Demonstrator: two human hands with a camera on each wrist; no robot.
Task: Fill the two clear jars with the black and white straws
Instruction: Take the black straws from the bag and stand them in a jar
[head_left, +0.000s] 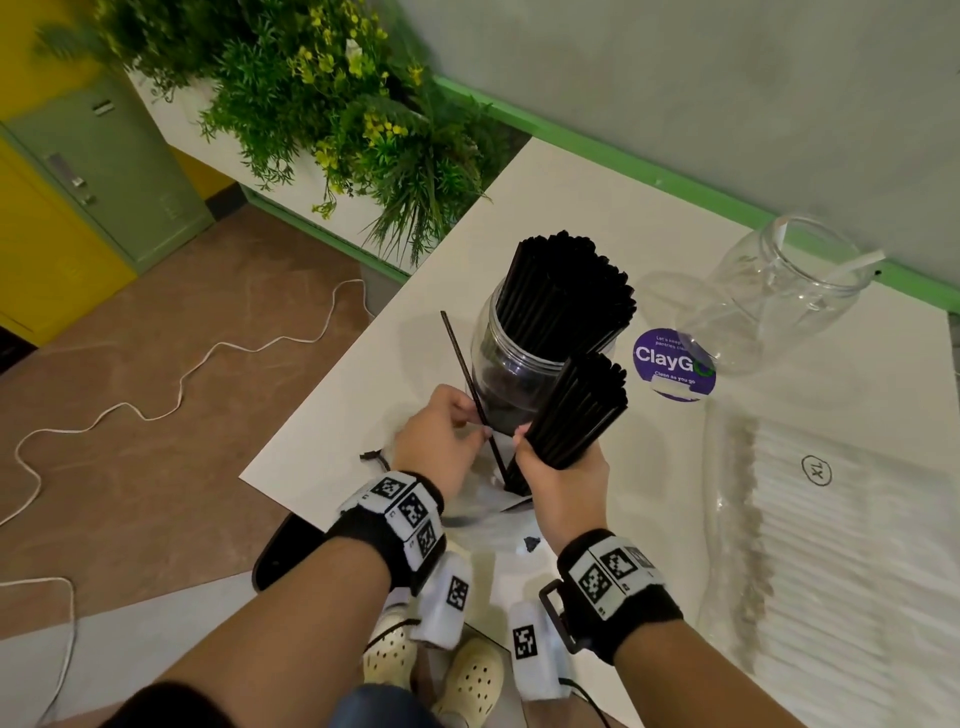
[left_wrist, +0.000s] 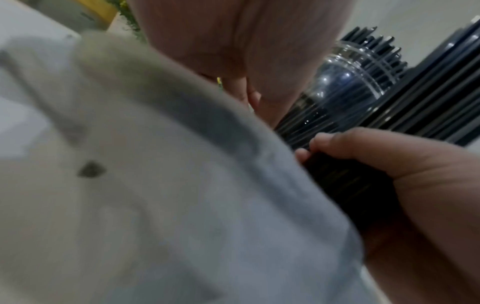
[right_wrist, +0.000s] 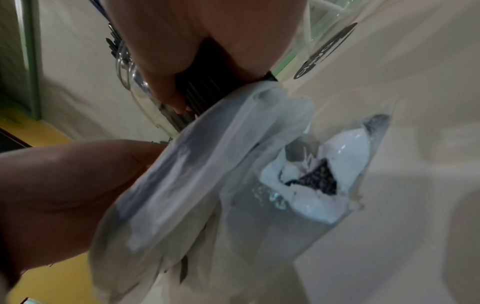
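A bundle of black straws (head_left: 571, 415) is held in the right hand (head_left: 563, 478), the fingers and thumb wrapped round its lower part, so that this grip is full. A single black straw (head_left: 470, 387) is pinched between the fingertips of the left hand (head_left: 441, 436), its length slanting up and away. Beneath both hands a crumpled clear plastic bag (right_wrist: 197, 185) is seen, draped over the near corner of the surface (head_left: 597, 208).

Just beyond the hands stands the near clear jar (head_left: 511, 358), already crowded with upright black straws whose ends rise well above its rim. Further toward the far right edge stands the second clear jar (head_left: 779, 291), with only one white straw leaning in it. A purple round sticker (head_left: 670, 364) lies between the jars. Along the right edge a wrapped pack of white straws (head_left: 831, 545) is laid flat.

The straws are judged light, smooth and easily crushed or fanned; a bundle is best taken low or at mid-length with moderate pressure, so that the ends stay even and none slip out while being lowered into the jar mouth.
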